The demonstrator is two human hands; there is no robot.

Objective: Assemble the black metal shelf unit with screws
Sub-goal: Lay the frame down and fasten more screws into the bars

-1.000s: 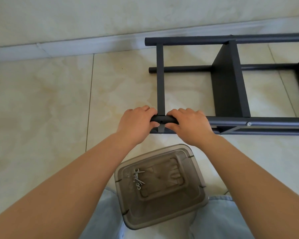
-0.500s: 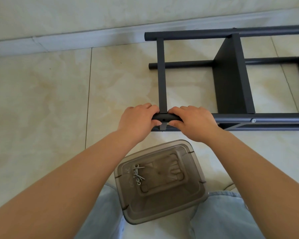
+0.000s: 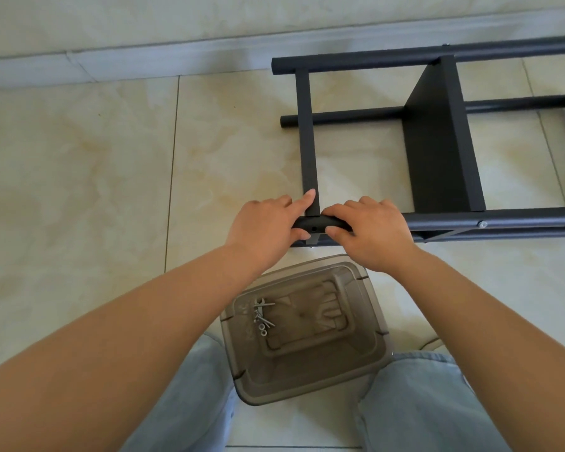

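The black metal shelf unit (image 3: pixel 437 151) lies on its side on the tiled floor (image 3: pixel 79 190), and everything here is placed from its near post (image 3: pixel 470 221). At that post's left end an empty screw hole (image 3: pixel 313 228) faces up, right where the flat crossbar (image 3: pixel 309 138) meets it. The left hand (image 3: pixel 268 226) grips the post just left of the hole, its forefinger laid straight against the crossbar; the right hand (image 3: pixel 369 233) curls round the post just right of the hole.

The step in hand looks to be lining up crossbar and post for a screw. It would go best by holding both parts steady, keeping the holes matched and clear of fingers, then freeing one hand for hardware.

Nearer the person than the post sits a smoky plastic tub (image 3: pixel 307 324), upside down by the look of it, with loose screws and washers (image 3: pixel 261 318) and a small spanner on it. One fitted screw (image 3: pixel 482 224) shows farther right on the post. The unit's right part runs out of frame, and the crossbar's own hole cannot be made out.
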